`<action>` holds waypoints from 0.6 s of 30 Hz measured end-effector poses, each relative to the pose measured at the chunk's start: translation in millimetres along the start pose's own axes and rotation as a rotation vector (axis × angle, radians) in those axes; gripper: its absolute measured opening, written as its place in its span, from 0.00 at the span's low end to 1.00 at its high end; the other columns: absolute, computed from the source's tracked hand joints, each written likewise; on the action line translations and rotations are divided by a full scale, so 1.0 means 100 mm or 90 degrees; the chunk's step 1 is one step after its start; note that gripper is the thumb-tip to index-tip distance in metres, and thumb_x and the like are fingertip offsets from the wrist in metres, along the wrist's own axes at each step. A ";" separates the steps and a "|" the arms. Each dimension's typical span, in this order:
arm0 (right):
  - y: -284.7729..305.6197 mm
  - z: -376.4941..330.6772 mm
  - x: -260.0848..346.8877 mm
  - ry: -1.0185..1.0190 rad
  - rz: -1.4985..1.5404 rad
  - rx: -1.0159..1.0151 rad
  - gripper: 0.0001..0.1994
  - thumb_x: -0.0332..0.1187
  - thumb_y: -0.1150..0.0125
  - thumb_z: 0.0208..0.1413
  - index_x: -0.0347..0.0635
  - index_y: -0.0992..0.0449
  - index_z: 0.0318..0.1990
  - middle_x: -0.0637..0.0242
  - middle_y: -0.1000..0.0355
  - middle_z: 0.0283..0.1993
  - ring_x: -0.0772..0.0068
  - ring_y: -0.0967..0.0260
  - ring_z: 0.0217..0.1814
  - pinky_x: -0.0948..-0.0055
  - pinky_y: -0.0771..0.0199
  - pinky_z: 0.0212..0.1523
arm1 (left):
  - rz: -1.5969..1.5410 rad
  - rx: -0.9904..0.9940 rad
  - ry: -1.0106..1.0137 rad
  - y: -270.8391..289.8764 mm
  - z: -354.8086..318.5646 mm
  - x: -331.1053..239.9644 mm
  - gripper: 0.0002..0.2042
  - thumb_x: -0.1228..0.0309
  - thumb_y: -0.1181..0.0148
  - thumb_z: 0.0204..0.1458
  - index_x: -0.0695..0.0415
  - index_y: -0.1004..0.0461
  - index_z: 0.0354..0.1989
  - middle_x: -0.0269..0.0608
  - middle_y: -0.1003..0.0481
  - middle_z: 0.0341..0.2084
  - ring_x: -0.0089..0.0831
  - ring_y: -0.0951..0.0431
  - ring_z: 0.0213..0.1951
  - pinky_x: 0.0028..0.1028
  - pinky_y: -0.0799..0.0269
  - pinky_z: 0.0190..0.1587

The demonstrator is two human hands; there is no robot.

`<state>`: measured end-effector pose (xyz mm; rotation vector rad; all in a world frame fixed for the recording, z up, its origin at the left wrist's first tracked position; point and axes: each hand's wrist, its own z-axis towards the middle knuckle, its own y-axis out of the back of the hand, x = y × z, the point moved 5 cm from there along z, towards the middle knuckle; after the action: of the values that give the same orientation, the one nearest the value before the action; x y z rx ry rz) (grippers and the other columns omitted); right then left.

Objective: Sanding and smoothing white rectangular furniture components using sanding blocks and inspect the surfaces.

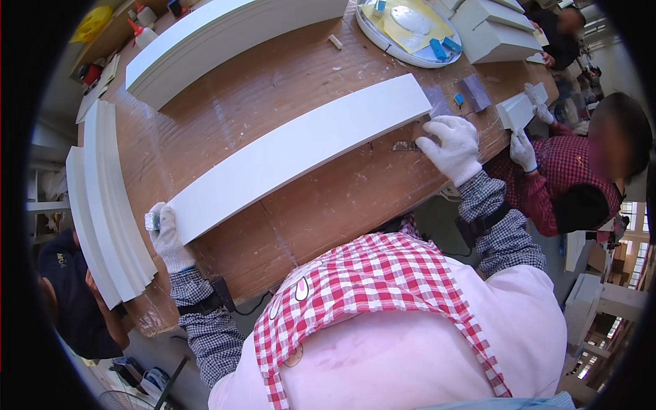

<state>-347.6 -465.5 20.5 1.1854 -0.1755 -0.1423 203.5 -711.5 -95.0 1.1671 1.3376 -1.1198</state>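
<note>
A long white board [301, 150] lies slantwise across the brown table in front of me. My left hand [169, 239], in a white knit glove, grips its left end, with a small greyish patch showing at the fingers that I cannot make out. At the other end my right hand [452, 147], gloved likewise, has its fingers bent at the near right corner; their exact contact is partly hidden. A small flat metallic piece [405, 145] rests on the table just left of the right hand.
Long white boards are stacked at the far side [232, 51] and the left edge [113, 205]. A round white tray [369, 34] holds blue blocks and yellow paper. White pieces [492, 34] stand far right. At the right, a co-worker's gloved hands [523, 150] handle a white piece [516, 109].
</note>
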 end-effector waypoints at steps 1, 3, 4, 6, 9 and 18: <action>-0.08 -0.02 0.08 -0.031 -0.031 0.077 0.13 0.44 0.32 0.47 0.47 0.17 0.37 0.63 0.21 0.40 0.57 0.25 0.47 0.57 0.29 0.52 | 0.008 0.009 -0.021 -0.02 0.00 -0.03 0.10 0.69 0.39 0.63 0.59 0.26 0.49 0.32 0.24 0.38 0.19 0.25 0.37 0.21 0.25 0.39; -0.17 -0.05 0.15 -0.083 -0.029 0.179 0.11 0.43 0.34 0.49 0.47 0.17 0.33 0.62 0.22 0.39 0.55 0.25 0.47 0.56 0.28 0.50 | -0.015 0.015 0.012 -0.04 -0.01 -0.02 0.10 0.70 0.39 0.62 0.58 0.26 0.49 0.32 0.24 0.38 0.19 0.25 0.37 0.20 0.26 0.39; -0.20 -0.05 0.18 -0.090 -0.058 0.198 0.11 0.42 0.34 0.49 0.47 0.17 0.33 0.62 0.23 0.38 0.55 0.26 0.46 0.55 0.27 0.49 | -0.008 -0.008 0.014 -0.04 -0.02 -0.03 0.09 0.70 0.39 0.62 0.58 0.25 0.48 0.31 0.24 0.38 0.18 0.25 0.37 0.20 0.26 0.40; -0.25 -0.04 0.23 -0.104 -0.077 0.245 0.10 0.41 0.34 0.49 0.47 0.17 0.33 0.61 0.23 0.37 0.54 0.26 0.45 0.55 0.27 0.48 | 0.022 -0.012 -0.028 -0.07 -0.05 -0.10 0.09 0.71 0.38 0.62 0.58 0.25 0.47 0.30 0.25 0.38 0.18 0.26 0.38 0.21 0.27 0.42; -0.25 -0.01 0.36 -0.077 -0.083 0.320 0.09 0.39 0.34 0.49 0.45 0.20 0.31 0.59 0.23 0.36 0.52 0.26 0.43 0.55 0.26 0.46 | 0.027 0.008 -0.083 -0.15 -0.11 -0.19 0.08 0.72 0.37 0.60 0.57 0.24 0.46 0.27 0.25 0.38 0.16 0.27 0.39 0.20 0.28 0.43; 0.05 0.62 2.24 0.371 0.441 0.220 0.05 0.26 0.35 0.50 0.45 0.23 0.34 0.62 0.24 0.32 0.56 0.26 0.35 0.62 0.25 0.36 | 0.013 -0.032 -0.033 -0.22 -0.12 -0.24 0.06 0.75 0.35 0.57 0.56 0.23 0.42 0.28 0.23 0.38 0.19 0.24 0.40 0.22 0.26 0.46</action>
<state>-141.8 -564.9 61.3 1.3935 -0.0879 0.8634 180.9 -703.3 -69.4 1.1054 1.3041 -1.0886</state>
